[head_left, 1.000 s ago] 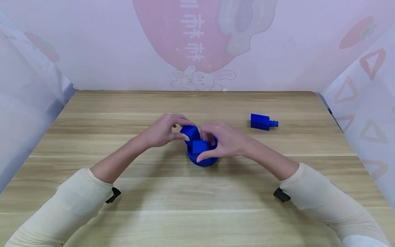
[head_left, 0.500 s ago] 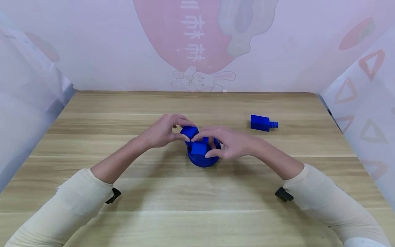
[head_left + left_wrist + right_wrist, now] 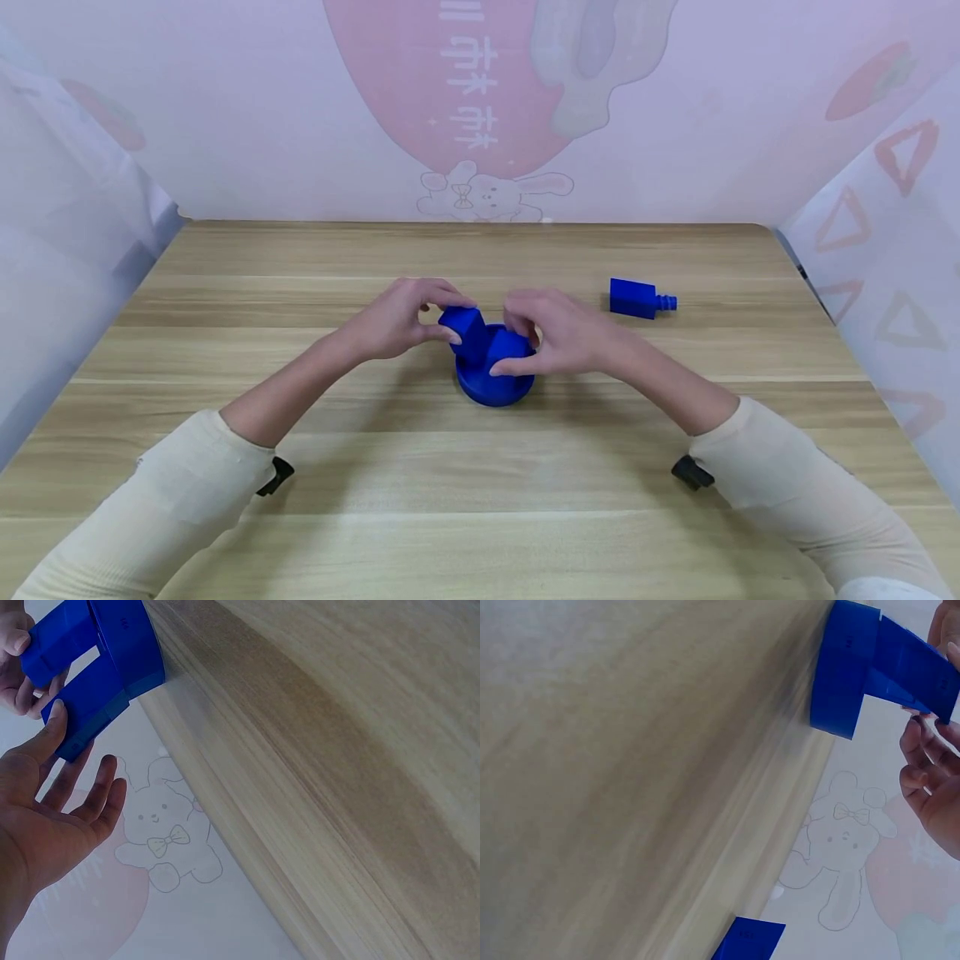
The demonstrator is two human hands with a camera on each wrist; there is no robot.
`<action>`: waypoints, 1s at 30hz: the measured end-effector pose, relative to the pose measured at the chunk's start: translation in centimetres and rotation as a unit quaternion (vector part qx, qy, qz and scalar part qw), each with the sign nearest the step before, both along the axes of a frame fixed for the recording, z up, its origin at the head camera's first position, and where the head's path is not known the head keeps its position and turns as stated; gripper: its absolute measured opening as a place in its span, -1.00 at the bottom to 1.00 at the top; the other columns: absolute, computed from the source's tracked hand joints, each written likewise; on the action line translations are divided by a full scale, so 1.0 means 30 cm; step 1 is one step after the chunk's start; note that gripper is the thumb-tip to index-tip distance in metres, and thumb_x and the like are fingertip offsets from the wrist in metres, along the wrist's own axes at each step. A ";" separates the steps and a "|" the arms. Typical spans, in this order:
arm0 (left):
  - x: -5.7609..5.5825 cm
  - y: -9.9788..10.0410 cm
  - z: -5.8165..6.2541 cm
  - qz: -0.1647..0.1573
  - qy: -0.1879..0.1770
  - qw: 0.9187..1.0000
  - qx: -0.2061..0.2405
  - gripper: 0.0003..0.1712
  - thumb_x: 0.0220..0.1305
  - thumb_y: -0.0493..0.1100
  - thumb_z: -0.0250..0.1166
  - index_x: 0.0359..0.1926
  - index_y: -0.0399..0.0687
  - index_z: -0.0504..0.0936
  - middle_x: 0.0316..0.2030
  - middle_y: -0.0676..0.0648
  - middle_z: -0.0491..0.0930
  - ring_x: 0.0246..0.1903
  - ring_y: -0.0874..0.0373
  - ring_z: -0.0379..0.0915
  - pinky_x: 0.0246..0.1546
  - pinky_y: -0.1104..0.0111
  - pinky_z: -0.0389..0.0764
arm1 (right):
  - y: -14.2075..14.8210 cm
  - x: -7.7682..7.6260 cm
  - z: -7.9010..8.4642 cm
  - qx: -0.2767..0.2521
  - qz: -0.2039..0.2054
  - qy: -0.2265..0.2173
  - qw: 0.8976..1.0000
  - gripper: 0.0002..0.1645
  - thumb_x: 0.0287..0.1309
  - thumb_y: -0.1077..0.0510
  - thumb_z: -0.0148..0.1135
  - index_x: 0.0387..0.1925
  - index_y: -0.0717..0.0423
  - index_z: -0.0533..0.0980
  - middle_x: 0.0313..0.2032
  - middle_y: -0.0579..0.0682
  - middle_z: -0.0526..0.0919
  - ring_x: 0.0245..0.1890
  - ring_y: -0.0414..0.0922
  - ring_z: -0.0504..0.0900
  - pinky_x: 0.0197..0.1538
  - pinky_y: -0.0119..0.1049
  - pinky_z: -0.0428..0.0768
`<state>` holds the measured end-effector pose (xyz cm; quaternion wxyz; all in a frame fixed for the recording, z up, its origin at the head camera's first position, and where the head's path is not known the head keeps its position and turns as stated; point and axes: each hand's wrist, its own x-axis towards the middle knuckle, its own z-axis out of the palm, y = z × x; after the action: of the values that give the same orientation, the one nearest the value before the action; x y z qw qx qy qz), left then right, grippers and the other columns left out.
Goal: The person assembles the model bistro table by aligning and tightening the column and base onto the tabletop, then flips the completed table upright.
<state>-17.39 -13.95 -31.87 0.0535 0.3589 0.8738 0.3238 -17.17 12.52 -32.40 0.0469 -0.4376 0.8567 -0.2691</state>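
A round blue base (image 3: pixel 495 392) with a raised rim sits on the table, two square-sided blue blocks rising from it. My left hand (image 3: pixel 401 321) pinches the left block (image 3: pixel 463 329) near its top, thumb in front and fingers behind. In the left wrist view this block (image 3: pixel 90 709) leans out from the base (image 3: pixel 139 649). My right hand (image 3: pixel 558 333) grips the right block (image 3: pixel 510 343), the thumb along its near side and the fingers curled behind. The right wrist view shows my right hand (image 3: pixel 934 769) beside the blocks, their far ends partly hidden.
A loose blue block with a ridged stub (image 3: pixel 633 298) lies on the wooden table (image 3: pixel 480 483) at the back right. A pale wall panel (image 3: pixel 262 108) with printed drawings stands along the far edge, with pale sheets (image 3: pixel 885 250) at the sides.
My right hand has released and taken a fresh grip on the right block, which has turned and shifted to the right and back. My left hand stays in place on its block.
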 end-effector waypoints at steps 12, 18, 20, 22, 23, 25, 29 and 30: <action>0.000 0.001 0.001 0.001 0.004 1.000 -0.006 -0.55 0.19 -0.31 0.53 0.12 -0.25 0.74 0.03 -0.22 0.72 -0.02 -0.07 0.64 -0.09 -0.07 0.64 | 0.015 0.015 -0.002 0.015 -0.034 0.016 0.999 -0.38 -0.06 -0.32 0.62 -0.44 0.00 0.44 -0.48 -0.09 0.48 -0.50 -0.19 0.44 -0.44 -0.31 0.42; 0.001 0.000 0.002 0.004 -0.001 1.000 -0.010 -0.55 0.19 -0.32 0.53 0.13 -0.25 0.73 0.04 -0.23 0.72 0.00 -0.10 0.64 -0.06 -0.08 0.65 | 0.051 0.011 0.015 -0.018 0.014 -0.021 1.000 -0.33 0.07 -0.14 0.59 0.13 0.11 0.63 -0.19 -0.09 0.64 -0.37 -0.08 0.60 -0.31 -0.17 0.58; 0.001 0.000 0.003 0.003 -0.002 1.000 -0.010 -0.55 0.19 -0.31 0.54 0.12 -0.25 0.73 0.04 -0.23 0.72 0.00 -0.10 0.64 -0.06 -0.08 0.65 | 0.056 0.008 0.016 -0.029 0.041 -0.030 0.998 -0.32 0.15 -0.05 0.54 0.25 0.13 0.60 -0.14 -0.08 0.64 -0.36 -0.09 0.60 -0.30 -0.16 0.58; 0.000 -0.001 0.002 0.002 -0.001 1.000 -0.008 -0.55 0.18 -0.31 0.54 0.12 -0.25 0.73 0.03 -0.23 0.72 0.01 -0.10 0.64 -0.06 -0.08 0.65 | 0.059 0.007 0.015 -0.034 0.055 -0.035 0.997 -0.39 0.21 0.02 0.50 0.25 0.12 0.61 -0.12 -0.07 0.64 -0.36 -0.09 0.58 -0.31 -0.18 0.56; 0.000 -0.001 0.002 0.001 -0.001 1.000 -0.007 -0.55 0.18 -0.31 0.54 0.12 -0.25 0.74 0.03 -0.23 0.72 0.01 -0.10 0.64 -0.06 -0.08 0.65 | 0.058 0.008 0.015 -0.031 0.055 -0.037 0.997 -0.43 0.23 0.03 0.49 0.23 0.10 0.62 -0.11 -0.07 0.63 -0.36 -0.10 0.57 -0.31 -0.20 0.54; -0.001 0.000 0.002 0.001 -0.001 1.000 -0.005 -0.55 0.18 -0.31 0.54 0.12 -0.25 0.74 0.03 -0.23 0.72 0.00 -0.10 0.64 -0.07 -0.08 0.65 | 0.056 0.009 0.014 -0.026 0.049 -0.041 0.998 -0.50 0.25 0.03 0.47 0.17 0.11 0.65 -0.08 -0.07 0.64 -0.36 -0.09 0.57 -0.32 -0.21 0.53; -0.002 0.002 0.002 0.000 -0.001 1.000 -0.003 -0.55 0.18 -0.30 0.54 0.11 -0.25 0.74 0.03 -0.23 0.72 -0.02 -0.09 0.64 -0.09 -0.08 0.64 | 0.052 0.011 0.016 -0.016 0.024 -0.033 0.999 -0.58 0.17 -0.07 0.54 -0.08 0.08 0.65 -0.16 -0.11 0.64 -0.37 -0.16 0.55 -0.29 -0.19 0.56; -0.003 0.002 0.002 0.001 -0.001 1.000 -0.003 -0.55 0.17 -0.30 0.54 0.11 -0.25 0.74 0.03 -0.23 0.72 -0.02 -0.09 0.64 -0.09 -0.08 0.64 | 0.051 0.011 0.016 -0.016 0.021 -0.029 0.999 -0.58 0.14 -0.09 0.56 -0.14 0.07 0.62 -0.20 -0.12 0.63 -0.37 -0.16 0.55 -0.29 -0.18 0.56</action>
<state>-17.47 -13.90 -31.81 0.0551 0.3577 0.8748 0.3220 -16.84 14.04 -31.93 0.0701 -0.4480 0.8412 -0.2945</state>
